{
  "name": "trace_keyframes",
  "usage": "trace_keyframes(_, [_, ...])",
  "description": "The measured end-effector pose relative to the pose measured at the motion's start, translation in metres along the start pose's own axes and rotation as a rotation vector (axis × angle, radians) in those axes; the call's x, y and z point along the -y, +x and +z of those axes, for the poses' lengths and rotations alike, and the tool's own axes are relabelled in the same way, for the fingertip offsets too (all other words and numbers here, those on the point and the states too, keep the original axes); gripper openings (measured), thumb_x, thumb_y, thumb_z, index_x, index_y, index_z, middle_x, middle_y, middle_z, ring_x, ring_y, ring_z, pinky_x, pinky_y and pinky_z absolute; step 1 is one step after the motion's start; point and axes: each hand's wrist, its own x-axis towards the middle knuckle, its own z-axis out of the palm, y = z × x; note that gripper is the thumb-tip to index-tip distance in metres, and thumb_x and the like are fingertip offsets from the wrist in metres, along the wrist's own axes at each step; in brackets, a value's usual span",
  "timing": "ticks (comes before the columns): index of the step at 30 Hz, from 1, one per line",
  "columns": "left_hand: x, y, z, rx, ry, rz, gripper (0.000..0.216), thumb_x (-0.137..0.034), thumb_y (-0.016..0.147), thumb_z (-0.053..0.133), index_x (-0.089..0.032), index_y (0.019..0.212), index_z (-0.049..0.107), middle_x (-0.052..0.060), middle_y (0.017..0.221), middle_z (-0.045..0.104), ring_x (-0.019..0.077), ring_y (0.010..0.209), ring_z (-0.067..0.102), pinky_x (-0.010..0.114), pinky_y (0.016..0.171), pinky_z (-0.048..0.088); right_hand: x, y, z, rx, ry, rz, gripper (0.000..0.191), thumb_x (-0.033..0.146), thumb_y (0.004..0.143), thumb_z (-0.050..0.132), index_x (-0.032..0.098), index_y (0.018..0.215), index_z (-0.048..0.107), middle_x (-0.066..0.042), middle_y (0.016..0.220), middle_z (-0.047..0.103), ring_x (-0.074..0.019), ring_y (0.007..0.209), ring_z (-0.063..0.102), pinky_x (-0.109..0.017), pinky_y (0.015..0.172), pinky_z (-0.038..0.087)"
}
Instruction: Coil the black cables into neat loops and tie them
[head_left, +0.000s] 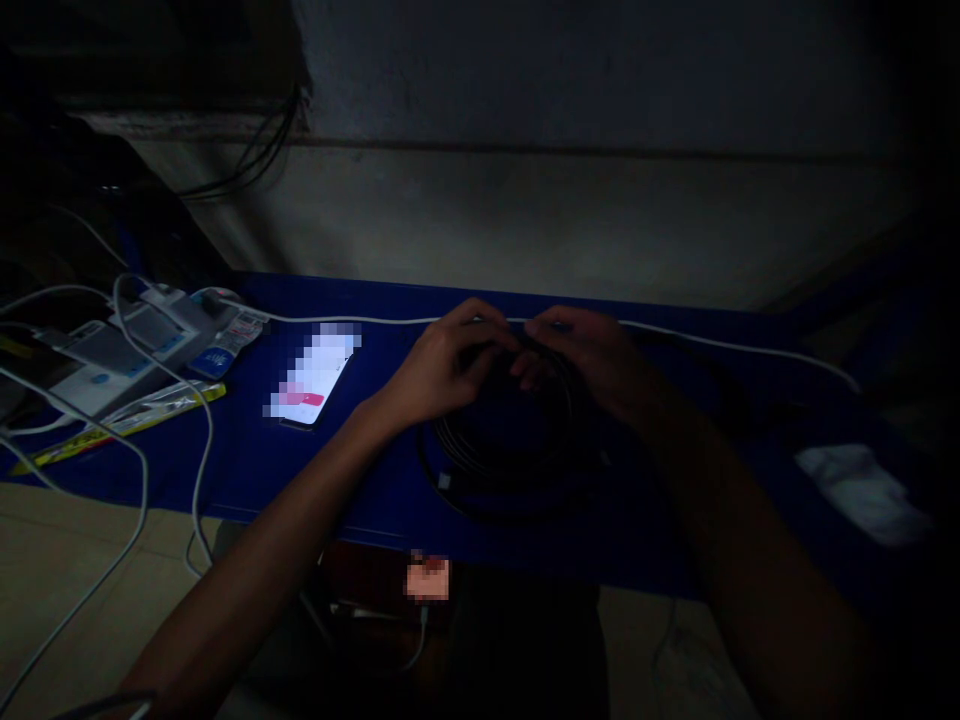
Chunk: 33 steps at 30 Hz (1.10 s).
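Note:
A coil of black cable (495, 470) lies on the blue tabletop (375, 460), with a small pale tag or connector (444, 482) at its near left side. My left hand (457, 360) is closed at the far left of the coil, its fingers curled over the strands. Opposite it, my right hand (600, 360) is closed round the coil's far right part. The fingertips of both hands nearly meet at the top of the loop. Dim light hides exactly which strands each hand grips.
Left of the coil lies a lit phone (319, 375). Beyond it are a power strip (127, 360), white cords, a blue packet (225, 345) and a yellow-edged plastic wrapper (142, 410). A white cable (720, 340) crosses the back. At right lies a white cloth-like piece (862, 492).

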Motion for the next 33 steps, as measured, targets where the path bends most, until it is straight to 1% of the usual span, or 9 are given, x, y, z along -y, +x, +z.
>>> trace_keyframes(3, [-0.003,-0.002,0.000,0.020,0.053,-0.014,0.013,-0.021,0.096,0.070,-0.019,0.109,0.075,0.010,0.123,0.065,0.0209,0.106,0.069,0.038,0.094,0.058,-0.003,0.001,-0.001,-0.014,0.052,0.049,0.027,0.045,0.085,0.082,0.022,0.090,0.070,-0.005,0.072,0.076,-0.0193,0.059,0.071,-0.030,0.055,0.059])
trace_keyframes(7, [-0.007,-0.003,0.002,0.063,0.175,-0.055,0.033,-0.045,0.089,0.082,-0.022,0.111,0.072,0.008,0.126,0.064,0.0234,0.104,0.070,0.041,0.092,0.059,-0.009,0.005,-0.002,-0.056,0.047,0.042,0.024,0.042,0.083,0.084,0.021,0.088,0.072,-0.005,0.078,0.076,-0.0175,0.064,0.071,-0.026,0.053,0.055])
trace_keyframes(10, [-0.007,-0.003,0.006,0.070,0.283,-0.066,0.040,-0.052,0.089,0.080,-0.022,0.114,0.070,0.008,0.126,0.064,0.0235,0.103,0.070,0.039,0.088,0.060,-0.013,0.008,-0.001,-0.052,0.064,0.044,0.027,0.043,0.082,0.084,0.020,0.088,0.071,-0.005,0.078,0.075,-0.0172,0.066,0.071,-0.025,0.054,0.054])
trace_keyframes(14, [-0.006,-0.004,0.009,0.059,0.357,-0.052,0.027,-0.044,0.102,0.065,-0.021,0.115,0.069,0.008,0.125,0.064,0.0213,0.100,0.071,0.036,0.083,0.060,-0.014,0.008,0.002,-0.058,0.061,0.038,0.028,0.043,0.081,0.085,0.020,0.086,0.071,-0.003,0.074,0.070,-0.0139,0.059,0.064,-0.025,0.052,0.051])
trace_keyframes(17, [-0.005,-0.004,0.009,0.067,0.348,-0.028,0.023,-0.039,0.106,0.058,-0.023,0.117,0.070,0.008,0.126,0.063,0.0198,0.100,0.070,0.035,0.085,0.060,-0.013,0.006,0.003,-0.051,0.047,0.043,0.026,0.043,0.082,0.083,0.021,0.087,0.071,-0.003,0.075,0.069,-0.0147,0.060,0.063,-0.027,0.054,0.052])
trace_keyframes(20, [-0.004,-0.004,0.010,0.068,0.341,-0.025,0.025,-0.043,0.102,0.065,-0.023,0.116,0.070,0.008,0.126,0.063,0.0206,0.102,0.071,0.035,0.086,0.061,-0.011,0.006,0.003,-0.074,0.017,0.033,0.025,0.043,0.082,0.083,0.021,0.086,0.071,-0.004,0.078,0.070,-0.0156,0.063,0.063,-0.027,0.054,0.050])
trace_keyframes(24, [-0.003,-0.004,0.014,0.065,0.373,-0.024,0.039,-0.052,0.093,0.076,-0.021,0.115,0.068,0.008,0.126,0.063,0.0232,0.105,0.070,0.036,0.085,0.060,-0.013,0.007,0.003,-0.089,-0.012,0.029,0.027,0.043,0.079,0.083,0.020,0.086,0.073,-0.004,0.080,0.071,-0.0164,0.067,0.063,-0.026,0.055,0.048])
trace_keyframes(28, [-0.004,-0.005,0.017,0.067,0.404,-0.014,0.049,-0.059,0.089,0.077,-0.020,0.117,0.066,0.010,0.125,0.063,0.0251,0.107,0.069,0.037,0.085,0.060,-0.016,0.009,0.003,-0.097,-0.011,0.026,0.023,0.041,0.080,0.081,0.020,0.088,0.073,-0.005,0.083,0.073,-0.0175,0.071,0.066,-0.027,0.059,0.051])
trace_keyframes(33, [-0.004,-0.005,0.015,0.080,0.402,-0.004,0.025,-0.040,0.104,0.063,-0.021,0.120,0.067,0.009,0.128,0.063,0.0218,0.106,0.070,0.035,0.084,0.060,-0.015,0.009,0.004,-0.085,0.013,0.042,0.021,0.038,0.080,0.081,0.021,0.088,0.072,-0.003,0.080,0.071,-0.0152,0.064,0.065,-0.026,0.055,0.052])
